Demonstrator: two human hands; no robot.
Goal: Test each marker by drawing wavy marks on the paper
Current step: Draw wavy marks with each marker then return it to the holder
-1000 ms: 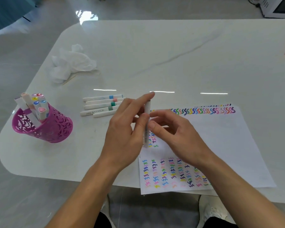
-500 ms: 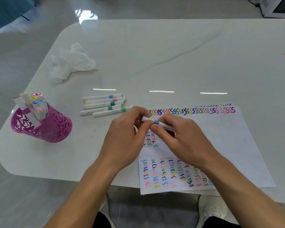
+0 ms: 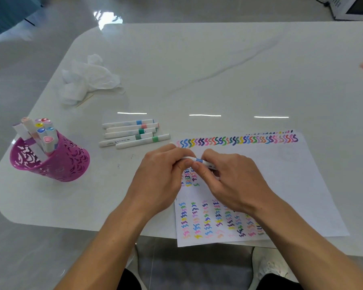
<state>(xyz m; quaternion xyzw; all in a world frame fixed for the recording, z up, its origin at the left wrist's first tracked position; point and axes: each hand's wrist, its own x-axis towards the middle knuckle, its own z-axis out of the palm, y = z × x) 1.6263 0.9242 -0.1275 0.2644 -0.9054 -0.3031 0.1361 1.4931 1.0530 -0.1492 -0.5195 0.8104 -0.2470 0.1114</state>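
White marker [image 3: 198,160] pinched: left hand [image 3: 161,174], right hand [image 3: 235,181].

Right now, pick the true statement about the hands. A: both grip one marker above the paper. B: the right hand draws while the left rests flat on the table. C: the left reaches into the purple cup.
A: the left hand and the right hand each grip one end of the same marker, which is held over the paper.
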